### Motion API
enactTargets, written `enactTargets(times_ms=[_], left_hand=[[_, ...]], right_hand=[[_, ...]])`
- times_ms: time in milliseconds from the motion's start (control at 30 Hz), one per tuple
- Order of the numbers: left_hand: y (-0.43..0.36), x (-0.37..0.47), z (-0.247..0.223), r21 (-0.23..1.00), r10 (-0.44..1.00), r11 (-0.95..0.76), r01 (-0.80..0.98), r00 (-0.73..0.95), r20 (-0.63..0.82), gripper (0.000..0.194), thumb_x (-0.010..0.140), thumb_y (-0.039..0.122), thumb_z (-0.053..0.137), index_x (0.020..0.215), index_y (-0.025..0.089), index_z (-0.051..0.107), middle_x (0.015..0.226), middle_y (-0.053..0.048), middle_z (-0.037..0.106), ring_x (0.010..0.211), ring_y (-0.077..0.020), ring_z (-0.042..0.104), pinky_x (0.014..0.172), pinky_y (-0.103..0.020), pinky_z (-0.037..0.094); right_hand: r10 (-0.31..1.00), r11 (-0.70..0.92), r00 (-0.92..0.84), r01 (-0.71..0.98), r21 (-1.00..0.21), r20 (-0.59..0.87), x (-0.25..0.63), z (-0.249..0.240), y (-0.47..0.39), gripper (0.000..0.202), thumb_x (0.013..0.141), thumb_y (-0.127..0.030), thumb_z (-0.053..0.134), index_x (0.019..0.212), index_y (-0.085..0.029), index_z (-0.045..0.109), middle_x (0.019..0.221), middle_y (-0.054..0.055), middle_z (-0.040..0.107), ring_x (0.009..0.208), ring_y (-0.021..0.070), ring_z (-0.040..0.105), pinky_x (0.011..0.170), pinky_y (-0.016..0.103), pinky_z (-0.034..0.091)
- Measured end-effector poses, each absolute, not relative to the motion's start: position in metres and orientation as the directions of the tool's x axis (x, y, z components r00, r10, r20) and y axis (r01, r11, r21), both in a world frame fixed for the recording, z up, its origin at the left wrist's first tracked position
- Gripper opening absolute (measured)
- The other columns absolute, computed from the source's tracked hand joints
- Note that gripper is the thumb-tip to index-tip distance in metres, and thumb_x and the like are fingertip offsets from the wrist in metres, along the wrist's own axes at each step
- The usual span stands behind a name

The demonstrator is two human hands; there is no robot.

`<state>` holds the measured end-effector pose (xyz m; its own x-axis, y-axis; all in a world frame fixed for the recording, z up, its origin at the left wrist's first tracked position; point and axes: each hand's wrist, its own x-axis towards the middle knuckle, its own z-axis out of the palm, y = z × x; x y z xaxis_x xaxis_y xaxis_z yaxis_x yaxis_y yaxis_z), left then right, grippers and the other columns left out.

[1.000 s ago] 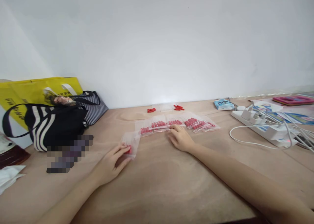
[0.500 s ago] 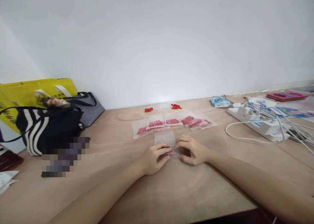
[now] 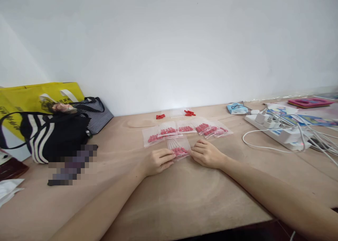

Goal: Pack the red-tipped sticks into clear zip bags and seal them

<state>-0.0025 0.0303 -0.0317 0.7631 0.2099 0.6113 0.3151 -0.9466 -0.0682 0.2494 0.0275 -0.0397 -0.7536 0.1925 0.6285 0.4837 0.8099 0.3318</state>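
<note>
A clear zip bag (image 3: 178, 146) lies flat in front of me, holding several thin pale sticks with red ends toward me. My left hand (image 3: 157, 162) has its fingers together at the bag's lower left edge. At the lower right corner, my right hand (image 3: 207, 154) pinches the edge with curled fingers. Just beyond, more bags of red-ended sticks lie in an overlapping row, among them a left bag (image 3: 153, 137), a middle bag (image 3: 185, 128) and a right bag (image 3: 211, 130).
Two small groups of loose red pieces, a left group (image 3: 160, 116) and a right group (image 3: 189, 113), lie near the wall. A black bag (image 3: 60, 139) and a yellow bag (image 3: 16, 96) stand left. On the right are a face mask (image 3: 237, 108) and a white power strip (image 3: 274, 130) with cables.
The bag between my hands has gone from bent up at its near edge to flat, and its red ends now show. My left hand has moved left, and my right hand's fingers have closed together.
</note>
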Motion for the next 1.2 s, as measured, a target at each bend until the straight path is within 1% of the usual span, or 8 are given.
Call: enactTargets(times_ms=[133,300,433,600,733,900,1033,1200], left_hand=[[0.028,-0.002,-0.03,-0.237,0.132,-0.91,0.339,0.78,0.611,0.022,0.085,0.013,0.043,0.103,0.015,0.056,0.097,-0.009,0.064,0.087,-0.0151,0.062,0.074,-0.025,0.054],[0.027,0.007,-0.027,-0.33,0.086,-0.862,0.384,0.754,0.652,0.015,0.085,0.015,0.045,0.092,0.016,0.058,0.085,-0.005,0.066,0.074,-0.0132,0.064,0.063,-0.023,0.055],[0.029,0.007,-0.03,-0.393,0.032,-0.84,0.374,0.757,0.653,0.012,0.083,0.012,0.047,0.082,0.014,0.058,0.076,-0.004,0.066,0.064,-0.0128,0.064,0.057,-0.022,0.054],[0.033,-0.001,-0.033,-0.389,0.036,-0.851,0.352,0.779,0.626,0.011,0.084,0.015,0.048,0.083,0.014,0.059,0.076,-0.004,0.067,0.065,-0.013,0.064,0.057,-0.022,0.054],[0.036,-0.007,-0.031,-0.405,0.043,-0.852,0.331,0.815,0.577,0.015,0.086,0.013,0.044,0.088,0.015,0.059,0.083,-0.005,0.068,0.071,-0.0144,0.065,0.058,-0.023,0.055],[0.035,-0.007,-0.028,-0.383,0.025,-0.87,0.312,0.802,0.597,0.016,0.088,0.013,0.042,0.086,0.012,0.058,0.078,-0.005,0.068,0.071,-0.0157,0.066,0.057,-0.024,0.055],[0.035,-0.005,-0.028,-0.357,0.062,-0.87,0.339,0.794,0.604,0.017,0.088,0.013,0.041,0.083,0.014,0.058,0.076,-0.005,0.068,0.069,-0.014,0.065,0.057,-0.023,0.055],[0.037,-0.004,-0.028,-0.362,0.041,-0.872,0.331,0.785,0.618,0.017,0.085,0.012,0.043,0.08,0.015,0.059,0.072,-0.004,0.067,0.067,-0.0144,0.065,0.055,-0.023,0.054]], right_hand=[[0.19,0.791,-0.755,0.497,0.358,0.627,0.25,-0.04,0.027,0.019,0.085,-0.013,0.041,0.076,-0.014,0.058,0.059,0.002,0.055,0.059,0.0121,0.042,0.063,0.029,0.03],[0.228,0.783,-0.733,0.529,0.327,0.64,0.246,-0.041,0.028,0.024,0.087,-0.014,0.038,0.069,-0.015,0.055,0.057,0.001,0.052,0.058,0.012,0.04,0.062,0.028,0.028],[0.222,0.788,-0.734,0.523,0.325,0.642,0.249,-0.039,0.029,0.025,0.087,-0.019,0.04,0.067,-0.016,0.054,0.057,0.001,0.052,0.06,0.0126,0.04,0.064,0.029,0.028],[0.17,0.797,-0.778,0.47,0.379,0.605,0.254,-0.04,0.031,0.028,0.087,-0.013,0.038,0.064,-0.017,0.054,0.058,0.001,0.052,0.059,0.0119,0.038,0.066,0.029,0.029],[0.178,0.797,-0.795,0.462,0.389,0.58,0.254,-0.042,0.033,0.03,0.087,-0.012,0.034,0.065,-0.017,0.054,0.06,0.001,0.051,0.059,0.012,0.037,0.068,0.029,0.03],[0.145,0.801,-0.809,0.434,0.412,0.57,0.253,-0.041,0.035,0.032,0.087,-0.011,0.032,0.064,-0.016,0.053,0.058,0.001,0.048,0.058,0.012,0.035,0.069,0.029,0.03],[0.145,0.8,-0.809,0.435,0.413,0.57,0.252,-0.04,0.036,0.034,0.088,-0.011,0.031,0.062,-0.017,0.051,0.058,0.001,0.048,0.058,0.0121,0.035,0.071,0.029,0.03],[0.151,0.806,-0.81,0.433,0.404,0.566,0.251,-0.039,0.035,0.033,0.087,-0.012,0.03,0.061,-0.017,0.05,0.06,0.001,0.048,0.06,0.0119,0.037,0.074,0.03,0.029]])
